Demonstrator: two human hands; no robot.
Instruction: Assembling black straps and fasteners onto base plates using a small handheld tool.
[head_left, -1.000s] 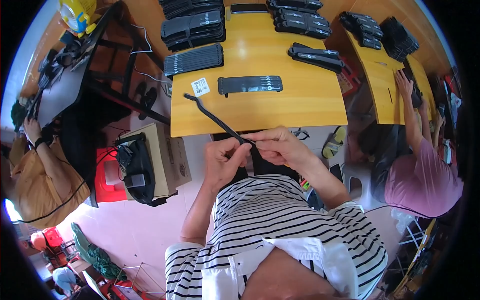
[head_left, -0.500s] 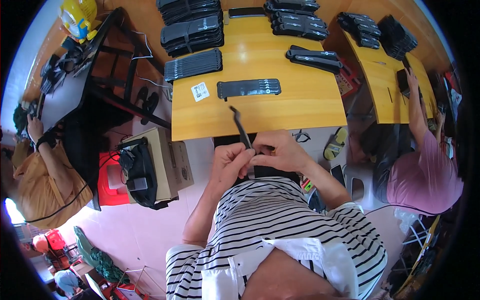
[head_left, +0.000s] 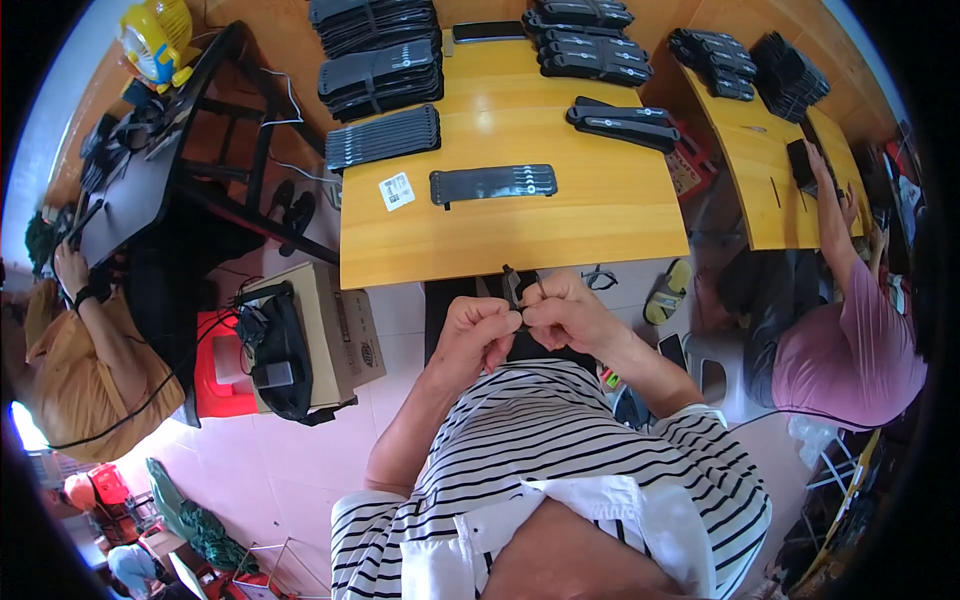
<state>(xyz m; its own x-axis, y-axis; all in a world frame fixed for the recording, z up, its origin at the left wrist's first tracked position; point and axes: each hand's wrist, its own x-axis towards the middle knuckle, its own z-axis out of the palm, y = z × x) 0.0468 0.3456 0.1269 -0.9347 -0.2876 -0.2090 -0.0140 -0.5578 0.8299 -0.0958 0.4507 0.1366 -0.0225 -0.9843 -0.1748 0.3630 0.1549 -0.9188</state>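
Note:
In front of my waist, just off the table's near edge, my left hand and my right hand meet with thumbs and fingertips pinched together. Between them they grip a narrow black strap, whose upper end sticks up past the fingers; its lower part is hidden by the hands. Beyond, on the yellow wooden table, lies a row of flat black straps placed side by side. A white label with a printed square code rests to the left of that row.
Bundled black straps are stacked at the far left, with more bundles at the far right. A fanned set and a loose pair lie nearer. Cardboard box stands left. Co-workers sit at both sides.
The black strap's upper end has swung down and now shows only briefly above my fingers. My two hands have drawn closer at the fingertips, the left moving slightly right.

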